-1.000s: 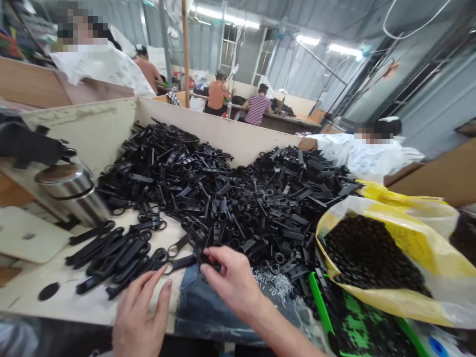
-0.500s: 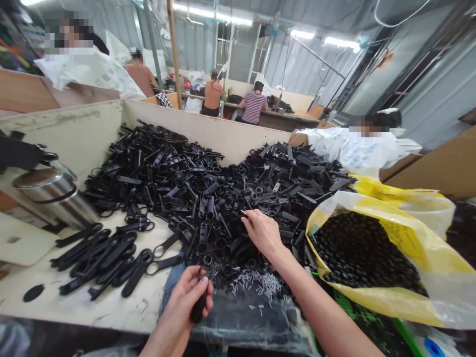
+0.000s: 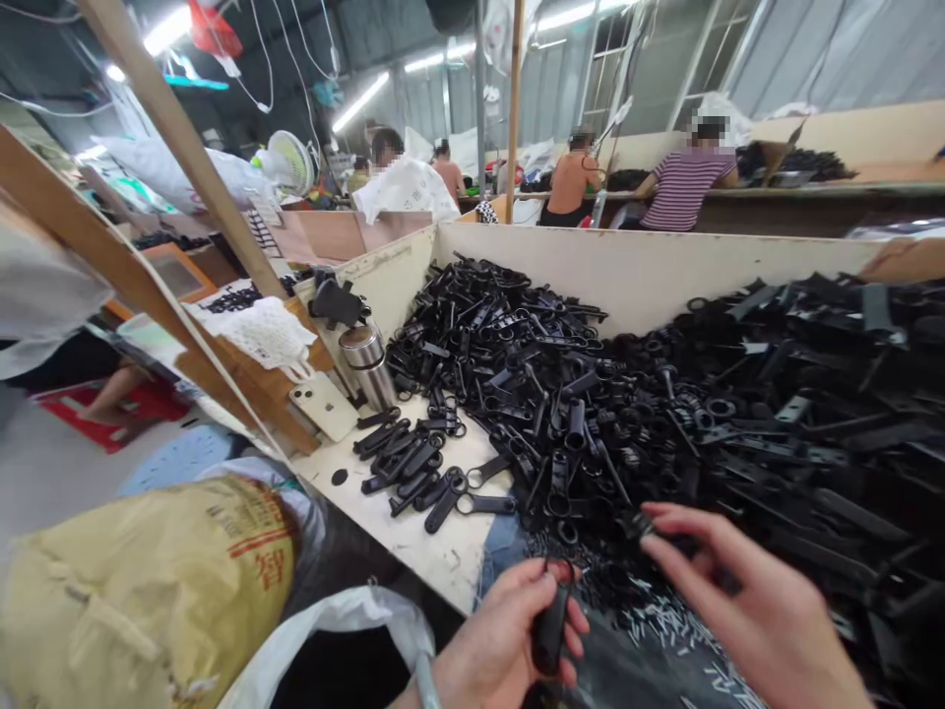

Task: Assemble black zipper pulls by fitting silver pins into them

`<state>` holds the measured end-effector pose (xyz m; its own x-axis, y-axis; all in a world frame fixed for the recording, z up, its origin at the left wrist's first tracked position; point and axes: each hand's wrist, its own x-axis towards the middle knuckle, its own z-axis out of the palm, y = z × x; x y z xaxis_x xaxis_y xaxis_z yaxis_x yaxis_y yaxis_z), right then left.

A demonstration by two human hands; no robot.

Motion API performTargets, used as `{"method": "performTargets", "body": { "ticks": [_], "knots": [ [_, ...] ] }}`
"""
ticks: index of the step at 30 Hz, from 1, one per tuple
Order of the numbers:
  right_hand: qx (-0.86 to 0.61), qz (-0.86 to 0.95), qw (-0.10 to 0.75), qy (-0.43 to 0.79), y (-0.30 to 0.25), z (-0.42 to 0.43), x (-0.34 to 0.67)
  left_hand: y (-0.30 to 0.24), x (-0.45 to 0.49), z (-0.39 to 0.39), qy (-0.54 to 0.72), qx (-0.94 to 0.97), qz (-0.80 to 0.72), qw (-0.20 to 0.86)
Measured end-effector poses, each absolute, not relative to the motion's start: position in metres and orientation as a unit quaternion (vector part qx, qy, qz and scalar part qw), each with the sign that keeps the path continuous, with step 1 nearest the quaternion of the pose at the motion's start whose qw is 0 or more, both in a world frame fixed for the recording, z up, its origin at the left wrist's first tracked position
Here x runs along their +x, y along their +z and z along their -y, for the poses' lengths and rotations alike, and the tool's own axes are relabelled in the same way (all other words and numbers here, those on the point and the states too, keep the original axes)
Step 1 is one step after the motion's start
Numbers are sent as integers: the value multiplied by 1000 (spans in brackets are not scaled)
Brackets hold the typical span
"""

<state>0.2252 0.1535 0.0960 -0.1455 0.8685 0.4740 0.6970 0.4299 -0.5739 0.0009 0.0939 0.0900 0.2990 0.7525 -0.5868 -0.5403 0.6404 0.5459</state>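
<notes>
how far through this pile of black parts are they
Done: a small row of long black plastic pieces laid aside on the table. In hand: the left hand holds one black piece; the right hand pinches a small part. Left: the huge heap of black parts.

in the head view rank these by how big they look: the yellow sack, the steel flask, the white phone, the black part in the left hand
1. yellow sack, by far the largest, though it lies nearest the camera.
2. steel flask and white phone look alike in size; I would not rank them.
3. black part in the left hand, partly hidden by the fingers.
</notes>
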Motion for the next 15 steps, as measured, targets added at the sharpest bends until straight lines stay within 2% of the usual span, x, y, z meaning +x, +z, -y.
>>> {"method": "performTargets", "body": {
  "ticks": [5, 9, 15],
  "knots": [
    [-368, 850, 370, 73, 87, -104, 178, 88, 7, -89, 415, 122, -424, 795],
    [-366, 862, 347, 57, 91, -94, 171, 85, 4, -78, 402, 130, -456, 783],
    [-413, 848, 312, 115, 98, -79, 179, 85, -7, -64, 376, 154, -470, 784]
  ]
}}
